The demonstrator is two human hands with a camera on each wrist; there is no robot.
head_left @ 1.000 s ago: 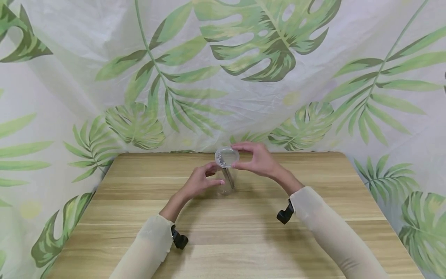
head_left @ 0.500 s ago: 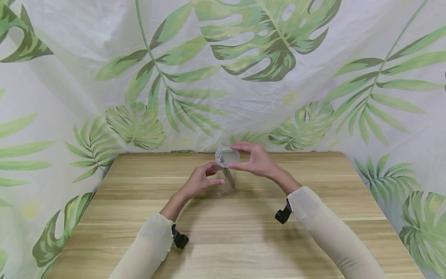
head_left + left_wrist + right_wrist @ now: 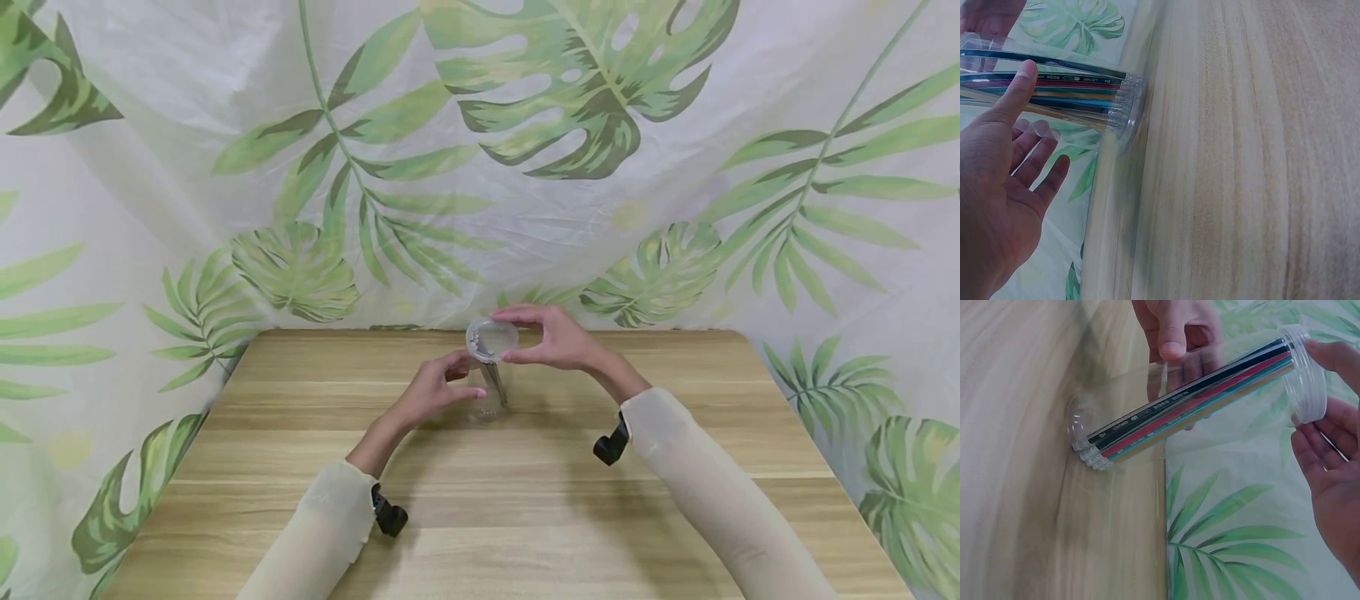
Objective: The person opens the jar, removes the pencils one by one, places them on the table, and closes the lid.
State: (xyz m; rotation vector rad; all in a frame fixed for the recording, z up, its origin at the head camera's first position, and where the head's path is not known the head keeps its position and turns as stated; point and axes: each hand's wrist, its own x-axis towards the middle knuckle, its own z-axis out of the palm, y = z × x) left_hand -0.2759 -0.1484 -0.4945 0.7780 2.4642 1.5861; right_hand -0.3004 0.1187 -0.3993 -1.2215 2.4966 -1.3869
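Note:
A tall clear plastic jar (image 3: 1235, 434) stands upright on the table near its back edge. Inside, several pencils (image 3: 1191, 397) in black, red, green and yellow lean to one side. A round translucent lid (image 3: 492, 340) sits on the jar's top. My left hand (image 3: 427, 390) holds the jar's body from the left, its thumb (image 3: 1017, 87) across the front and fingers behind. From the right, my right hand (image 3: 558, 342) grips the lid by its rim, thumb at the front and fingers at the far side.
The wooden table (image 3: 510, 517) reaches from the jar toward me. Right behind its back edge hangs a pale cloth (image 3: 420, 200) printed with green leaves. A small black camera (image 3: 390, 518) is strapped to the left wrist and another (image 3: 611, 446) to the right.
My right hand's fingertips have shifted slightly around the lid's rim, and its wrist has risen a little. My left hand and the jar have stayed in place.

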